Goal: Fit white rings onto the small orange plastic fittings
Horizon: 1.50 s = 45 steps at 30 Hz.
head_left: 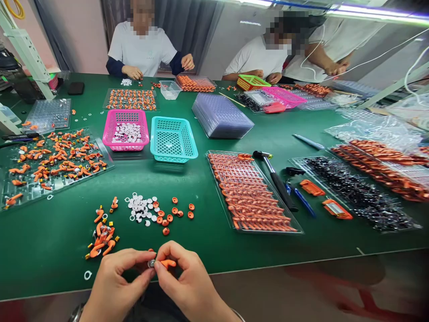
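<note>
Holding: right hand (186, 277) had an orange stem (169, 263) pinched between thumb and forefinger, near edge of the table (228, 250).
Left pinch: thumb and forefinger of the left hand (122, 273) stood narrow, closed on a silver disc (151, 263).
Stem axis: ran roughly 9 to 3 o'clock, free tip out at 3.
Disc vs stem: silver disc sat at the stem's 9 o'clock end. Joined or only touching, couldn't tell; fingertips covered it.
Nearer hand: right for stem, left for disc; the two pinches were right beside each other.
Orange bit (151, 250): at the left forefinger's tip, mostly hidden; held or lying, couldn't tell.
Clock: hours read from the fingertips, 12 pointing across the table.
Caps (170, 218): loose, 12 to 1, near.
White discs (140, 208): heaped, 11 to 12, just beside the caps.
Stem pile (103, 232): 10, near the left hand, mixed angles.
Ring (85, 277): alone, just under 9.
Tray (296, 229): 2, well apart, rows of orange parts (254, 197).
Baskets: teal basket (176, 156) at 12 to 1, pink basket (124, 146) at 11 to 12, both beyond the caps.
</note>
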Each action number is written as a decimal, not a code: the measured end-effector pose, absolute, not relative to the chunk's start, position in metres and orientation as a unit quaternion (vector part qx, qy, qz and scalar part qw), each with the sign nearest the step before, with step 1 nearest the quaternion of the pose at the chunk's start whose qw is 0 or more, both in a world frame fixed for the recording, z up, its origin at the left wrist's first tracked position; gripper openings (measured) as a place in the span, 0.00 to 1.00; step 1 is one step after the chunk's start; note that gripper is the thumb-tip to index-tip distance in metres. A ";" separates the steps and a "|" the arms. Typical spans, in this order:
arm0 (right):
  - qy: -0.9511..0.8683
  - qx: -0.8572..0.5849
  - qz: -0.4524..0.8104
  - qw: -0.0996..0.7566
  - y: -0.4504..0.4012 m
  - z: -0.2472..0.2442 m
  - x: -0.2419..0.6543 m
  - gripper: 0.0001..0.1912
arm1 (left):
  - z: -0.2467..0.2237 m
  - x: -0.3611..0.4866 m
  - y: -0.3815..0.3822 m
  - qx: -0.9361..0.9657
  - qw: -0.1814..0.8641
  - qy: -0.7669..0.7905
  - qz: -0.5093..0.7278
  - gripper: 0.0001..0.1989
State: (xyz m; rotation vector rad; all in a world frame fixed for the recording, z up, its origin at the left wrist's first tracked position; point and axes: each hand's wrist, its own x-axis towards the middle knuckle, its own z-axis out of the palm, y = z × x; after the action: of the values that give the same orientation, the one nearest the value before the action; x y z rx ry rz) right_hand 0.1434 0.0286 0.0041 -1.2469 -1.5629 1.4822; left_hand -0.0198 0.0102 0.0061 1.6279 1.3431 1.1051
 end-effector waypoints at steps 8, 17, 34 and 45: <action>-0.598 -0.465 0.571 0.315 0.028 0.003 0.145 0.06 | 0.008 -0.019 0.012 0.669 0.337 0.506 0.427 0.13; -0.604 -0.456 0.568 0.323 0.030 0.004 0.149 0.04 | -0.002 -0.022 -0.004 0.701 0.258 0.532 0.399 0.17; -0.559 -0.430 0.623 0.338 0.023 -0.001 0.148 0.03 | 0.005 -0.022 -0.010 0.763 0.146 0.469 0.421 0.12; -0.633 -0.402 0.555 0.361 0.020 -0.007 0.155 0.04 | -0.010 -0.019 -0.020 0.650 0.309 0.526 0.454 0.15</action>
State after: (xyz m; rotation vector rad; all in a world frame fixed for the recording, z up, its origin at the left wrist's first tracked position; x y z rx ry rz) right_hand 0.1555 0.0201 -0.0071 -1.0356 -1.6308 1.4303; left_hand -0.0188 -0.0199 -0.0096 1.7175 1.3908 1.1987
